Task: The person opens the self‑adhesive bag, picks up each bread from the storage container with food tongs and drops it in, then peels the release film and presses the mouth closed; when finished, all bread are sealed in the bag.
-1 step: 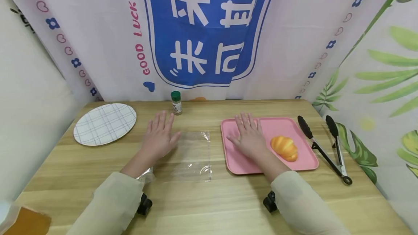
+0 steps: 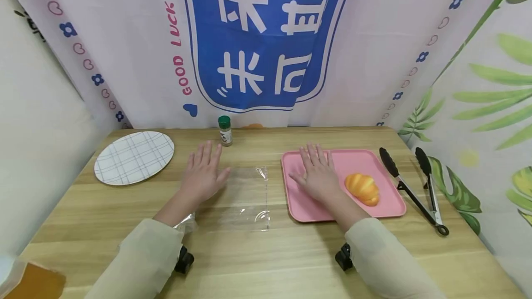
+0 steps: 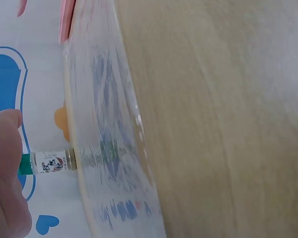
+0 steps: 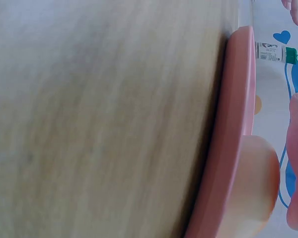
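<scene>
My left hand (image 2: 202, 176) is held palm down with fingers straight and spread, over the left part of a clear plastic bag (image 2: 245, 197) lying flat on the table. The left wrist view shows it raised above the bag, holding nothing. My right hand (image 2: 317, 174), also flat with fingers extended, hovers over the left side of a pink tray (image 2: 338, 211). A golden croissant-shaped bread (image 2: 362, 189) lies on that tray, to the right of this hand. Beyond the left fingertips stands a small seasoning bottle (image 2: 225, 131) with a green cap.
A white plate (image 2: 134, 158) with a grid pattern sits at the back left. Black-tipped tongs (image 2: 415, 195) lie spread apart right of the tray. At the lower left corner is a partly visible container with orange-brown contents (image 2: 39, 283). A printed cloth (image 2: 257, 100) hangs behind the table.
</scene>
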`<state>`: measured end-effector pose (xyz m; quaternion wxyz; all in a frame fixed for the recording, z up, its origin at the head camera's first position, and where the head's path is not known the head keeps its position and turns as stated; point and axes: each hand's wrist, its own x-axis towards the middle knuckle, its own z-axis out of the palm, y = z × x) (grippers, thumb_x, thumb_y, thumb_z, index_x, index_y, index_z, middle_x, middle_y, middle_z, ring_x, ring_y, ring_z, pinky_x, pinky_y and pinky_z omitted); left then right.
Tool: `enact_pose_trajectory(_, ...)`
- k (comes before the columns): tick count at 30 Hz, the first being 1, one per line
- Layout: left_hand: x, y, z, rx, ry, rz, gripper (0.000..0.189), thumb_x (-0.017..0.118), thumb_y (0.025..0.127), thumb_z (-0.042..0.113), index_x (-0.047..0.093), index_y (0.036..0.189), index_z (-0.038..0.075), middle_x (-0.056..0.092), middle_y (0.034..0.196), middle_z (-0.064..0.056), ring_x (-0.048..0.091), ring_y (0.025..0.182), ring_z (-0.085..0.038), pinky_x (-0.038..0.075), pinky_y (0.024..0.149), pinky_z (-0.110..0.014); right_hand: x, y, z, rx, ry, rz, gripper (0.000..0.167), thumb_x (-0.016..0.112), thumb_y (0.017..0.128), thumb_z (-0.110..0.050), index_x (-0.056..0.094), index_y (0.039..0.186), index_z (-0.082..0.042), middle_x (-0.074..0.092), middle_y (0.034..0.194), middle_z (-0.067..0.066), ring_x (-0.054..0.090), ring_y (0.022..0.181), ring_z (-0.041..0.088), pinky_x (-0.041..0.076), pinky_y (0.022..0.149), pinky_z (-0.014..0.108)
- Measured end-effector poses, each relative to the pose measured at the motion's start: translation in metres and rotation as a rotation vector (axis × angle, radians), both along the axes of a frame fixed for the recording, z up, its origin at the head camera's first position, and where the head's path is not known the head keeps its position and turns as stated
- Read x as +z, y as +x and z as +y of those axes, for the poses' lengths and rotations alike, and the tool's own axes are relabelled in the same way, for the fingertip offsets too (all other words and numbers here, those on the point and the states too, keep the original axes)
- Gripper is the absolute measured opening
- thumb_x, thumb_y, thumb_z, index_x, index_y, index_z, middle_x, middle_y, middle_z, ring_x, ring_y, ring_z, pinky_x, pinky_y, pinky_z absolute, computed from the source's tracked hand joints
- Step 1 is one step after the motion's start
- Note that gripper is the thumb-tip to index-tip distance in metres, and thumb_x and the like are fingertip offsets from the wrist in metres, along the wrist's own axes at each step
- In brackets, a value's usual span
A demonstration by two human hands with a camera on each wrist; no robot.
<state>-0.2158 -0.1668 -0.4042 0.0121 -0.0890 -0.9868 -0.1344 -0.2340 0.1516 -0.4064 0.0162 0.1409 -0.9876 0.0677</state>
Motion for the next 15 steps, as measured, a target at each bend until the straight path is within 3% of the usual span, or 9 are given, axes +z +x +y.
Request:
enact_pose_trajectory(6,0.001,0.001,-0.004,0.005,0.016,0.018,0.075,0.039,0.103,0.046,0.006,0.157,0.007,-0.007,0.163,-0.023,-0.006,0.151,-0.043,-0.002,0.122,-0.063,0.003,-0.001,-0.003,0.015,-0.012,0.036,0.08,0.042,0.098,-0.059,0.015,0.157,-0.012,0.004,0.165,0.015,-0.001,0.153,0.034,0.001,0.125,0.055)
enact_pose_trajectory(9,0.001,0.003,-0.005,-0.004,0.006,0.024,0.074,0.04,0.102,0.045,0.008,0.157,0.006,-0.003,0.163,-0.024,-0.002,0.151,-0.044,0.003,0.122,-0.063,0.005,0.002,-0.007,0.04,-0.068,0.064,0.078,0.047,0.098,-0.056,0.022,0.156,-0.01,0.011,0.164,0.018,0.006,0.153,0.035,0.007,0.126,0.054)
enact_pose_trajectory(13,-0.006,0.009,-0.004,-0.072,0.02,0.017,0.073,0.047,0.101,0.041,0.019,0.154,0.0,0.008,0.162,-0.025,0.008,0.15,-0.045,0.012,0.122,-0.063,0.007,0.011,-0.016,0.088,-0.203,0.043,0.072,0.057,0.095,-0.048,0.034,0.151,-0.008,0.023,0.161,0.02,0.021,0.15,0.038,0.02,0.123,0.055)
enact_pose_trajectory(15,-0.01,0.014,-0.002,-0.134,0.062,0.016,0.068,0.054,0.098,0.036,0.032,0.149,-0.002,0.019,0.159,-0.027,0.016,0.148,-0.046,0.016,0.121,-0.062,0.006,0.016,-0.024,0.121,-0.256,0.003,0.068,0.061,0.095,-0.044,0.04,0.148,-0.007,0.03,0.158,0.02,0.029,0.146,0.038,0.027,0.121,0.055)
